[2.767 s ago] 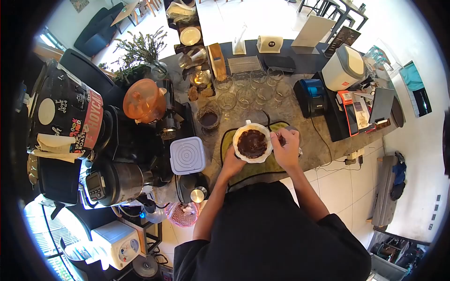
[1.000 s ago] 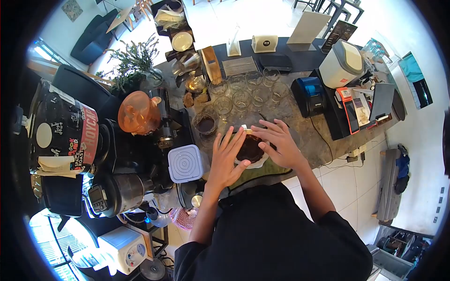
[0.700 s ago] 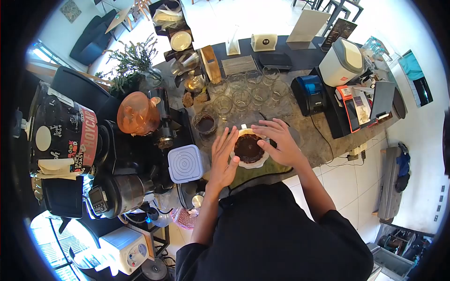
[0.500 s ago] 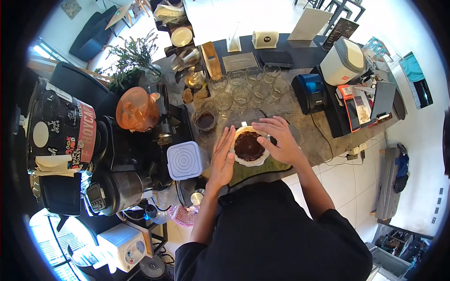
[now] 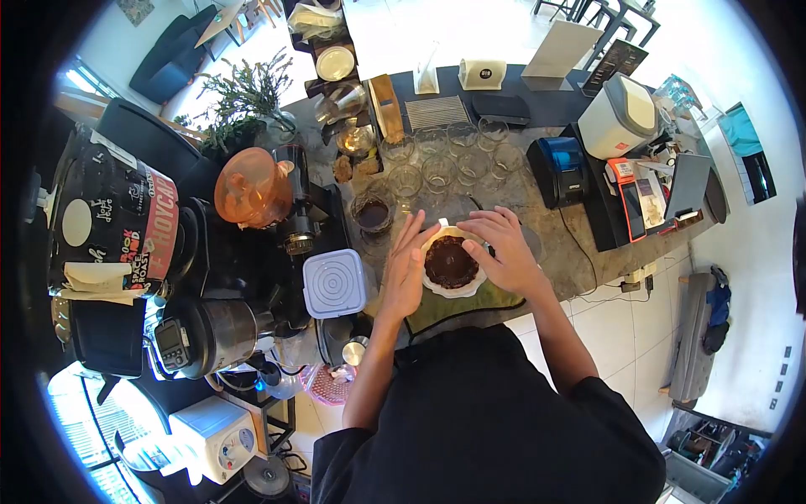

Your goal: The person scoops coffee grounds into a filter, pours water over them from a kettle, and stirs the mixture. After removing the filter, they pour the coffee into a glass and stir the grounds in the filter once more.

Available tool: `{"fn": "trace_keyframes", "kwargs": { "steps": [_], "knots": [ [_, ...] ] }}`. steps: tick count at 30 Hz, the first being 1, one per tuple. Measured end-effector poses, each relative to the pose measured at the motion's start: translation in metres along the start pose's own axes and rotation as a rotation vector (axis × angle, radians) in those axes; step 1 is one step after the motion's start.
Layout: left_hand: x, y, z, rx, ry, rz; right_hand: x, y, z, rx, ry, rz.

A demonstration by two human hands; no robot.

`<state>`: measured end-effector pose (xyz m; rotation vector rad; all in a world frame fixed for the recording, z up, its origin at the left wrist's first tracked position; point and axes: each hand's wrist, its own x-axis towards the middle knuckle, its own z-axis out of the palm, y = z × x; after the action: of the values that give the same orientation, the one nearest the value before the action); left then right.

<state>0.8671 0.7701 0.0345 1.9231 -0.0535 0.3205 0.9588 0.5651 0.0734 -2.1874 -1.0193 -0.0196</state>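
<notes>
A white coffee dripper (image 5: 456,291) stands below me on the counter, dark wet coffee grounds (image 5: 451,262) in its middle. Along its left side my left hand (image 5: 406,267) is raised on edge, fingers stretched out and nothing in them. My right hand (image 5: 507,254) reaches over the right rim with fingers extended, also holding nothing, and hides part of that edge. A green mat (image 5: 437,312) lies beneath the dripper. Up and to the left is a glass of dark liquid (image 5: 372,213).
Several clear glasses (image 5: 437,172) stand in rows beyond the dripper. To the left are a lilac-lidded container (image 5: 335,284) and a grinder with an orange hopper (image 5: 252,187). A black printer (image 5: 557,170) and a white bin (image 5: 617,118) are at the right.
My left hand has tilted, its fingers now more spread and leaning towards the dripper. My right hand stays over the rim. The whole view has shifted slightly.
</notes>
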Motion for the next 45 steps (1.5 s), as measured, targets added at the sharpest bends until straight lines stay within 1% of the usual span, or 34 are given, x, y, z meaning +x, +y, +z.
{"fn": "trace_keyframes", "kwargs": {
  "steps": [2,4,5,7,11,13,14,15,16,17,19,20,22,23,26,27,28,30,32,34,35,37,38,40,44,45],
  "knots": [
    [0.001,-0.006,0.002,0.006,-0.025,0.0,0.0,0.001,0.0,-0.012,-0.007,-0.001],
    [-0.004,-0.014,0.006,-0.089,-0.014,-0.048,0.0,0.0,0.0,-0.014,-0.001,0.006],
    [-0.006,-0.02,0.008,-0.089,-0.016,-0.05,0.0,-0.001,0.0,-0.014,0.001,0.011],
    [-0.008,-0.026,0.012,-0.341,0.006,-0.136,0.0,-0.001,0.0,-0.023,-0.019,0.024],
    [-0.01,-0.031,0.012,-0.365,-0.017,-0.165,0.001,0.001,0.001,-0.054,-0.053,0.039],
    [-0.016,-0.031,0.016,-0.436,0.12,-0.194,0.001,-0.002,-0.001,-0.076,-0.034,0.033],
    [-0.021,-0.03,0.016,-0.438,0.118,-0.194,0.0,-0.004,-0.001,-0.095,-0.018,0.028],
    [-0.024,-0.019,0.012,-0.289,0.163,-0.124,-0.001,-0.007,-0.003,-0.094,-0.019,0.029],
    [-0.027,-0.008,0.009,-0.14,0.208,-0.053,-0.002,-0.009,-0.004,-0.114,0.049,-0.001],
    [-0.031,0.001,0.007,-0.14,0.207,-0.055,-0.004,-0.012,-0.006,-0.133,0.116,-0.03],
    [-0.039,0.016,0.007,0.155,0.172,0.064,-0.01,-0.018,-0.008,-0.133,0.151,-0.041],
    [-0.044,0.019,0.007,0.157,0.173,0.062,-0.014,-0.02,-0.008,-0.134,0.188,-0.055],
    [-0.052,0.023,0.008,0.359,0.052,0.081,-0.026,-0.026,-0.003,-0.111,0.22,-0.066],
    [-0.055,0.021,0.01,0.357,0.051,0.08,-0.034,-0.029,0.0,-0.09,0.252,-0.078],
    [-0.063,0.011,0.015,0.411,0.001,0.081,-0.059,-0.034,0.011,-0.081,0.229,-0.078],
    [-0.064,0.008,0.016,0.398,0.006,0.082,-0.068,-0.033,0.014,-0.108,0.164,-0.056],
    [-0.066,0.006,0.017,0.386,0.01,0.084,-0.076,-0.032,0.018,-0.108,0.166,-0.052],
    [-0.069,0.002,0.016,0.376,0.009,0.084,-0.088,-0.03,0.023,-0.144,0.085,-0.066],
    [-0.072,0.0,0.018,0.367,0.007,0.089,-0.095,-0.029,0.023,-0.128,0.074,-0.07],
    [-0.075,0.0,0.02,0.254,0.099,0.053,-0.099,-0.028,0.024,-0.149,0.024,-0.059],
    [-0.074,0.001,0.021,0.257,0.096,0.055,-0.1,-0.026,0.024,-0.148,0.029,-0.057],
    [-0.073,0.009,0.021,0.279,0.17,0.13,-0.103,-0.025,0.025,-0.162,0.035,-0.067],
    [-0.072,0.01,0.019,0.282,0.169,0.129,-0.104,-0.026,0.026,-0.159,0.036,-0.066],
    [-0.068,0.012,0.019,0.352,0.087,0.193,-0.106,-0.026,0.026,-0.164,0.016,-0.057],
    [-0.074,-0.001,0.027,0.403,0.055,0.202,-0.112,-0.022,0.031,-0.162,0.028,-0.062],
    [-0.074,-0.002,0.028,0.437,0.083,0.204,-0.114,-0.021,0.032,-0.157,0.022,-0.053]
  ]
}}
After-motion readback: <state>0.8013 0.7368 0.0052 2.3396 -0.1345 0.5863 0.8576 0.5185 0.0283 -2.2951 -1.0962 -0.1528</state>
